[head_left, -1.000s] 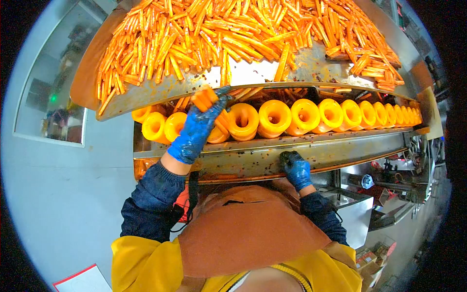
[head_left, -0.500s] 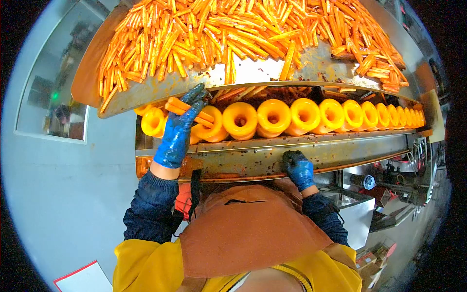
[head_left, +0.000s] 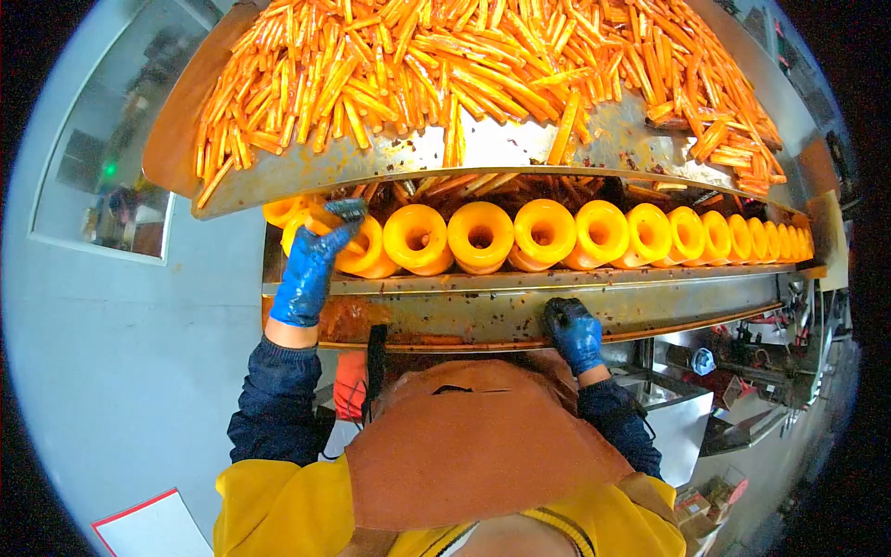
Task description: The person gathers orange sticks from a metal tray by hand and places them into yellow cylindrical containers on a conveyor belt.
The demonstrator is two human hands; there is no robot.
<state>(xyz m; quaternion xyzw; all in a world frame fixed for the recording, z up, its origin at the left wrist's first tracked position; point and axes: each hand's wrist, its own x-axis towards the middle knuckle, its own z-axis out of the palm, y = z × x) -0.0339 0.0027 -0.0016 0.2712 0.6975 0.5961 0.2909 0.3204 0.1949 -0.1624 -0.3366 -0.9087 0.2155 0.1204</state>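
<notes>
My left hand (head_left: 311, 269), in an oily blue glove, is closed on a few reddish-orange food sticks (head_left: 318, 217), somewhat blurred. It is over the left end of a row of yellow funnel-shaped cups (head_left: 418, 239), its fingers beside the mouth of one. Dark scraps show inside some cup mouths. My right hand (head_left: 574, 332), also gloved in blue, lies on the lower metal trough (head_left: 464, 320) with its fingers curled; what is under them, if anything, is hidden.
Above the cups, a metal tray (head_left: 501, 144) bears a big heap of oily orange sticks (head_left: 371, 79). More sticks lie in the dark gap behind the cups. A pale wall (head_left: 139, 353) with a window stands on the left; metal equipment (head_left: 742, 371) is at the right.
My left hand has moved left and slightly down, and the sticks in it have dipped toward a cup. The cups have shifted along the row. My right hand stays on the trough.
</notes>
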